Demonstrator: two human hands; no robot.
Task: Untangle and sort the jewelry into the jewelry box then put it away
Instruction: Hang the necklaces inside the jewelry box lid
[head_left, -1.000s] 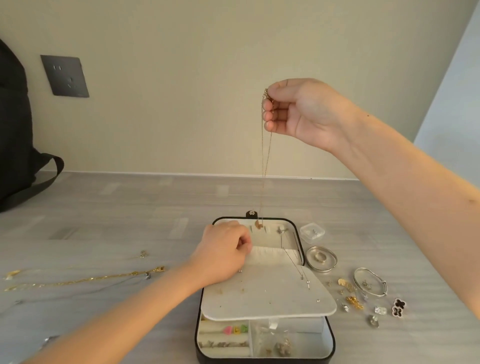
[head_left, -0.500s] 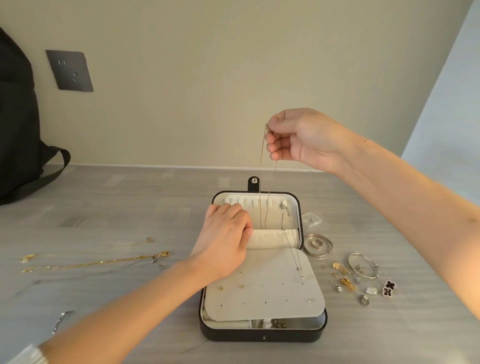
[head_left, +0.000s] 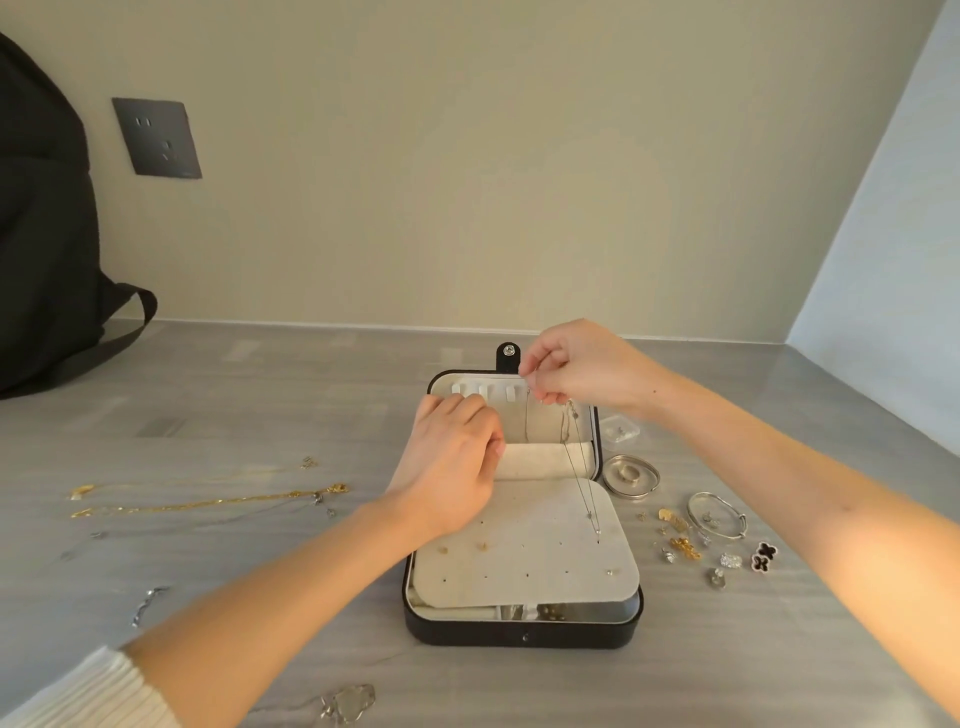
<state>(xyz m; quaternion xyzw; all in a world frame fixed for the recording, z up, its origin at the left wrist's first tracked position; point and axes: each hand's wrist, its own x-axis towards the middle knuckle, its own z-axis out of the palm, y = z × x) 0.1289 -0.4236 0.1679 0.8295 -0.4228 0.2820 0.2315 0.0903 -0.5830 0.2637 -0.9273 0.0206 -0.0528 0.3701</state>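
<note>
Head view: the jewelry box (head_left: 524, 631) lies open about mid-table, w/ its lid folded back toward the far edge of the table (head_left: 260, 395). A beige earring panel (head_left: 524, 551) covers most of the lower half, and a few small studs sit in its holes.

The right hand (head_left: 576, 369) is over the far rim of the lid, nr the black snap tab (head_left: 508, 356). Its thumb and forefinger are pressed together and pinch the top of a thin chain (head_left: 526, 415), which hangs down inside the lid beside the white hooks (head_left: 485, 392). A second, silver necklace (head_left: 582, 478) runs from the lid's right side down over the panel.

The left hand (head_left: 452, 467) rests knuckles-up on the left part of the lid, fingers curled inward. If they hold something, one cannot tell, as the tips are hidden.

On the right side of the table, just beside the box: a small clear case (head_left: 618, 431), a round tin lid w/ a ring in it (head_left: 631, 475), a silver bangle (head_left: 717, 514), black clover earrings (head_left: 763, 556) and misc. small pieces. On the left side lie gold chains (head_left: 208, 501), well apart from the box. A black bag (head_left: 41, 234) stands at the far left corner.
</note>
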